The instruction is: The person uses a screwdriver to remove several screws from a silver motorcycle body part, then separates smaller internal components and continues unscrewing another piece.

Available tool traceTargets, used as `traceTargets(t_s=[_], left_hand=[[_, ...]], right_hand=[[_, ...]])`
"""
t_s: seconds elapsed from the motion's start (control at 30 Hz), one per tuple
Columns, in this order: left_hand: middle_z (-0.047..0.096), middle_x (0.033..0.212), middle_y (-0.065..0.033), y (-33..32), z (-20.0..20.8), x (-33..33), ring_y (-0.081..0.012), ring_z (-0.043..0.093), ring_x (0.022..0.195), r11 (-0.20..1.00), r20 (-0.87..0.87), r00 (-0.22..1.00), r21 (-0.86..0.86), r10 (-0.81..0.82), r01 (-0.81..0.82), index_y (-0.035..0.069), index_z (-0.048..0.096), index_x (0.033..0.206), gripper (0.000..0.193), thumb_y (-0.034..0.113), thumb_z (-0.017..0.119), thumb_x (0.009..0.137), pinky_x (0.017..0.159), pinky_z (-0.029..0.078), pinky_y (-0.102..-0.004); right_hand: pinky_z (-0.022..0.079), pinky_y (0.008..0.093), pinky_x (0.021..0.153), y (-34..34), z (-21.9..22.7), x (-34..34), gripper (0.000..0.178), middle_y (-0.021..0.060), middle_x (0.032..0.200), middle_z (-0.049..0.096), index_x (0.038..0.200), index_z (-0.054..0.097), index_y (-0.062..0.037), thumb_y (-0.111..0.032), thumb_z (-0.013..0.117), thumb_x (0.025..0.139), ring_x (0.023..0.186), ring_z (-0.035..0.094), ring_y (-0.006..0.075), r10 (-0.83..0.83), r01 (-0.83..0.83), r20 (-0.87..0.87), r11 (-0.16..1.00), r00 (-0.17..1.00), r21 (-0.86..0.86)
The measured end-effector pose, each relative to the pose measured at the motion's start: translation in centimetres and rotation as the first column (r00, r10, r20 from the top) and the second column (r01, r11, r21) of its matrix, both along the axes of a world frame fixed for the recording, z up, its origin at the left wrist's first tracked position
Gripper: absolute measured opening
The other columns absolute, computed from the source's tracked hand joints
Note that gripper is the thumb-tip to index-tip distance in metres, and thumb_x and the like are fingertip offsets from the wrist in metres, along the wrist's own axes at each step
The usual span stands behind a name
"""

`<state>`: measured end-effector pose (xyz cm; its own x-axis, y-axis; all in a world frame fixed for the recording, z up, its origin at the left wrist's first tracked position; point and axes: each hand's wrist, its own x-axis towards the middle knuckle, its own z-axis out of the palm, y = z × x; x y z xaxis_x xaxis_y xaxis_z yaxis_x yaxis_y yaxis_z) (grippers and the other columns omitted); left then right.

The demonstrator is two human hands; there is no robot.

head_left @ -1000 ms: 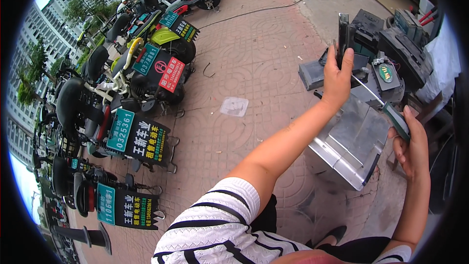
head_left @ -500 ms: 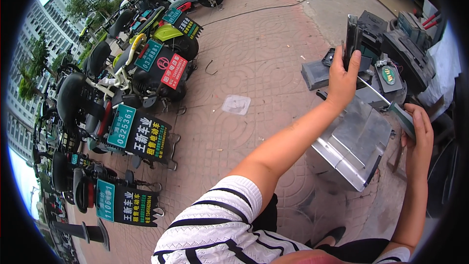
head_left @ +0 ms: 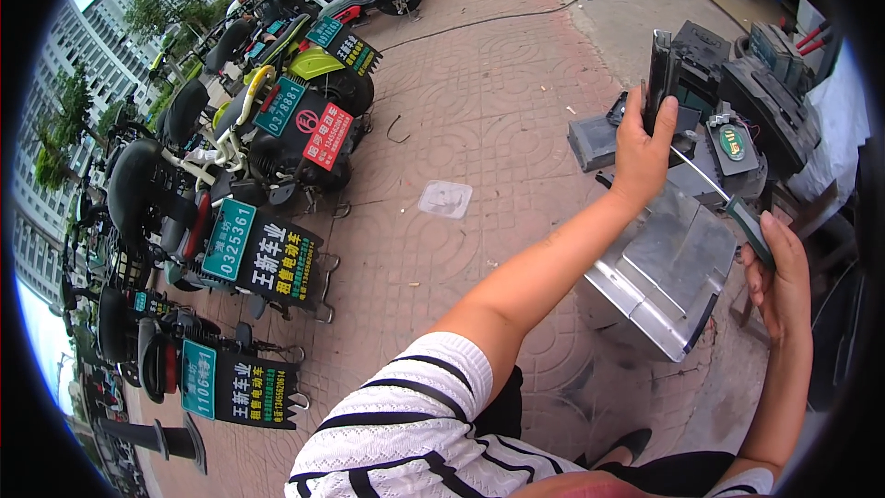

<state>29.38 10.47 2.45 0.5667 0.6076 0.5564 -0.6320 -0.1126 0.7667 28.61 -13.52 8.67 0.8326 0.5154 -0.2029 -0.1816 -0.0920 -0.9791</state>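
My left hand [head_left: 643, 155] is closed around a long, narrow black part with a shiny metal edge [head_left: 661, 78], held upright. In my right hand [head_left: 782, 267] is a screwdriver [head_left: 751, 232] with a dark green handle, gripped by the fingers near its butt end. Its thin metal shaft slants up and left toward the lower end of the black part. My left hand hides where the tip meets it. Below both hands stands a grey metal box [head_left: 678, 244] with a bright silver edge.
Beyond the box lie black plastic housings [head_left: 595, 140], a grey piece with a green oval badge [head_left: 733, 143] and dark cases [head_left: 774, 106]. White plastic sheeting [head_left: 834, 143] hangs at the right. Parked electric bikes [head_left: 277, 138] line the left; a cable [head_left: 516, 14] crosses the paving.
My right hand has shifted slightly left and down with the screwdriver handle, and its fingers have changed position on it. My left hand and the black part have hardly moved.
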Motion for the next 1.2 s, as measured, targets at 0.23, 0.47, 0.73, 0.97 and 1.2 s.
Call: traceTargets(t_s=[0.23,0.47,0.73,0.97,1.2], left_hand=[[0.051,0.078,0.0022,-0.1,-0.2,0.4,-0.0057,0.046,0.069,1.000,-0.008,1.000,0.013,-0.017,0.017,0.004,0.053,0.109,0.025,0.026,0.057,0.099,0.060,0.039,-0.0221],[0.053,0.080,-0.0009,-0.1,0.0,0.0,-0.0091,0.047,0.073,1.000,0.006,1.000,0.019,-0.021,0.021,0.002,0.053,0.110,0.030,0.028,0.058,0.098,0.066,0.041,-0.0250],[0.058,0.083,-0.0060,-0.2,0.4,0.2,-0.0137,0.051,0.077,1.000,-0.005,1.000,0.001,-0.005,0.005,0.000,0.052,0.112,0.034,0.030,0.058,0.097,0.073,0.045,-0.0297],[0.062,0.087,-0.0096,0.1,0.1,-0.1,-0.0157,0.054,0.078,0.999,0.027,0.999,0.024,0.044,-0.045,0.000,0.052,0.114,0.035,0.030,0.058,0.098,0.074,0.046,-0.0310],[0.052,0.086,0.0025,-0.1,0.1,-0.2,-0.0062,0.042,0.078,0.999,0.020,0.999,0.004,-0.038,0.038,0.002,0.054,0.108,0.029,0.029,0.059,0.098,0.069,0.039,-0.0226]], right_hand=[[0.040,0.0187,0.061,0.5,-0.6,-0.5,0.031,-0.0015,0.087,0.057,0.109,0.063,-0.0020,-0.022,0.070,0.087,0.068,0.047,0.0034,-0.042,0.160,0.734,0.983,0.677,-0.091],[0.039,0.0175,0.046,1.3,0.2,-0.7,0.044,0.0030,0.077,0.059,0.104,0.062,-0.0006,-0.043,0.051,0.099,0.056,0.049,0.0052,-0.223,0.214,0.007,0.941,0.975,0.264],[0.034,0.0179,0.042,0.1,-2.0,0.5,0.030,-0.0017,0.071,0.055,0.104,0.061,-0.0083,-0.037,0.057,0.096,0.051,0.046,0.0035,-0.123,0.232,0.623,0.968,0.773,-0.095],[0.030,0.0179,0.036,1.1,-0.3,-1.0,0.043,0.0025,0.078,0.059,0.117,0.059,-0.0030,-0.041,0.054,0.098,0.046,0.044,0.0030,-0.210,0.211,0.125,0.977,0.970,0.003],[0.040,0.0194,0.059,0.1,-2.0,0.5,0.035,-0.0001,0.091,0.059,0.113,0.061,-0.0046,-0.035,0.059,0.096,0.067,0.048,0.0028,-0.077,0.208,0.694,0.972,0.716,-0.107]])
